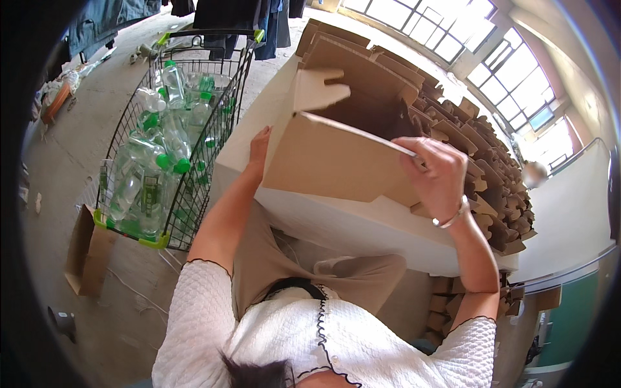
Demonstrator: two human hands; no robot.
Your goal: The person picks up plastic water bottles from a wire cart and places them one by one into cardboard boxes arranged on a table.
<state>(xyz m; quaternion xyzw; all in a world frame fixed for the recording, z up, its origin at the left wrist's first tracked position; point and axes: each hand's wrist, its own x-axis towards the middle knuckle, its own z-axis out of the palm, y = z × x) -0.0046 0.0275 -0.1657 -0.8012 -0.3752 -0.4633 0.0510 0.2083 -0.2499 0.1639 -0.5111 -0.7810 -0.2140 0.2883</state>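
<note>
Steadying the cardboard carton (343, 158) from both sides seems the sound way to manage the step seen in the head view; light pressure should keep its walls square and its cut flaps from creasing. It rests on the white tabletop (237, 143), left of the piled cardboard pieces (498, 174). The right hand (441, 173) is nearly closed, pinching the near wall's top edge; the left hand (259, 150) lies against the left side, its spread I cannot tell
</note>
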